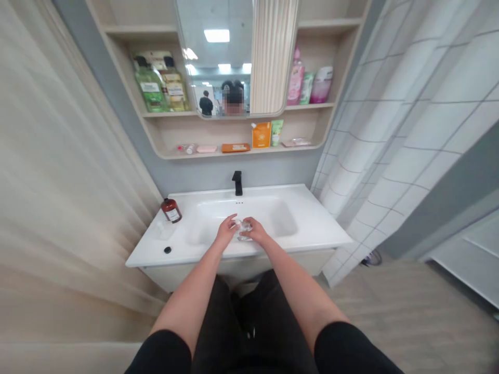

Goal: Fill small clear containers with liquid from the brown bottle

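Observation:
Over the front of the white sink basin [283,221], both hands meet around a small clear bottle [245,227] with a whitish top. My left hand [226,229] closes its fingers on the bottle's left side, near that top. From the right, my right hand [255,230] wraps round the clear body. Fingers cover part of the bottle, so its full shape is hidden. On the counter to the left stands a brown bottle [171,210] with a pale label. A small round black cap [167,250] lies nearer the counter's front edge.
Behind the basin rises a black faucet [237,183]. Above it, a shelf [210,156] bears an orange pouch [261,135], a green tube [276,132] and other toiletries. A mirror [218,62] hangs higher. Curtains flank both sides, the white checked curtain [374,156] on the right.

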Available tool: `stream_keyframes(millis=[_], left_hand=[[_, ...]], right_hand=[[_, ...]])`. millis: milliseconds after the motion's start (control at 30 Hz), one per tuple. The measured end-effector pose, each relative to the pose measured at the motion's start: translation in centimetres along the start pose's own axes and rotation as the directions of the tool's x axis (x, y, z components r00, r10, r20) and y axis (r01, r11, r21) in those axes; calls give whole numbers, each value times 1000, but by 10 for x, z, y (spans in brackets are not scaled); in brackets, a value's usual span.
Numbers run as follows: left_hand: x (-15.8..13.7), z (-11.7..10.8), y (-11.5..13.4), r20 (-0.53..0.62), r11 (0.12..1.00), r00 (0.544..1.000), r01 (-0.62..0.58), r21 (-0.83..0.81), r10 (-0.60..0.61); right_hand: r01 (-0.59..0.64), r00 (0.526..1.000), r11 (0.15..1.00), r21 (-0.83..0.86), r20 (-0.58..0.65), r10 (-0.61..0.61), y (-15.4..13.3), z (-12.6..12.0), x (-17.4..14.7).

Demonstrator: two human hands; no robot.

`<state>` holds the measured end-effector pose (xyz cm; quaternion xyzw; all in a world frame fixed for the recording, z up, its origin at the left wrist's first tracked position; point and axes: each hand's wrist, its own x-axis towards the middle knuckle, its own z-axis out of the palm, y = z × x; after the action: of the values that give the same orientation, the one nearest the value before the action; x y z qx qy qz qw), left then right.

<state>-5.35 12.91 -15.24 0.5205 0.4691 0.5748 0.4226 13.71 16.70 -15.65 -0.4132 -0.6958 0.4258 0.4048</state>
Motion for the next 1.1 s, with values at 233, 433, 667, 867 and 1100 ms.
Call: stream_keyframes(millis=[233, 433, 667, 867, 1100], left_hand=[[-5, -19, 14, -6, 965, 999, -31, 259, 34], [-30, -63, 21, 63, 519, 990, 12, 855, -126], [-30, -57, 21, 98, 336, 944, 15, 942, -315], [-29, -59, 16, 78, 387, 958, 36, 921, -276], [-28, -60, 14, 48, 423, 967, 64, 904, -249]], right_hand=[[23, 998, 999, 28, -51, -21, -7, 1, -4], [32, 946, 999, -18, -321, -36, -15, -5, -6], [-84, 763, 986, -145, -646, -30, -5, -109, -23], [-319, 596, 887, -335, -798, -87, 20, -232, -49], [-395, 601, 864, -314, -799, -15, 40, -278, -41]])
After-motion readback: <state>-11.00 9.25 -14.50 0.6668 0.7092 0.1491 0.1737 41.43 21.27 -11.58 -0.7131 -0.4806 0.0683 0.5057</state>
